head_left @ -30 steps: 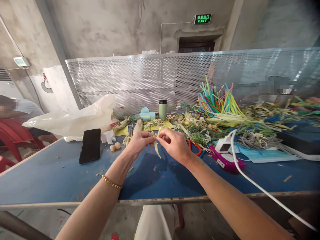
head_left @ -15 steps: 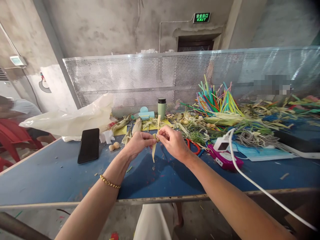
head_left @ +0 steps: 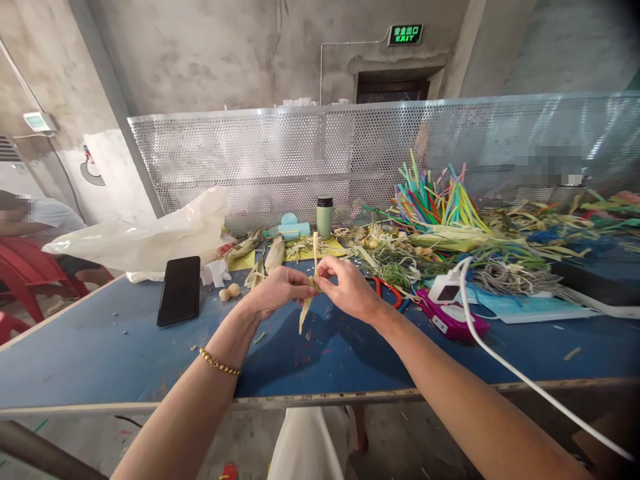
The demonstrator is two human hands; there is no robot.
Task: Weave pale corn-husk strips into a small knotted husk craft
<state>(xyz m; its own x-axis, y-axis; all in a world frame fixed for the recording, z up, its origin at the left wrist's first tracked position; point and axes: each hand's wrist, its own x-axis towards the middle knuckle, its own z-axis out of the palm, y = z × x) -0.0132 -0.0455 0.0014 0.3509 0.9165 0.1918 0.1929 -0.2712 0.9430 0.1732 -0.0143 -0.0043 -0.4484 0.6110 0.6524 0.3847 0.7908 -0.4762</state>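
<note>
Above the middle of the blue table, my left hand (head_left: 284, 288) and my right hand (head_left: 346, 285) meet, both closed in a pinch on one pale yellow strip of corn husk (head_left: 305, 316). One end of the strip stands up between the hands; the other hangs below the fingertips. My fingers hide the middle of the strip, so I cannot tell whether it is folded or knotted there. Just beyond my left hand lie dry corn husks (head_left: 275, 253). Red-handled scissors (head_left: 391, 292) rest to the right of my right hand, partly covered.
A phone (head_left: 179, 291) and two small round beads (head_left: 230, 292) lie to the left. Behind stand a green tumbler (head_left: 325, 217) and colourful pipe cleaners (head_left: 435, 200) above heaped husks. A purple power strip (head_left: 453, 319) with a white cable (head_left: 520, 380) sits right. A person (head_left: 40, 213) sits far left.
The hanging end of the husk strip has swung slightly left and the upright end sits a little lower. My fingertips have drawn closer together on it.
</note>
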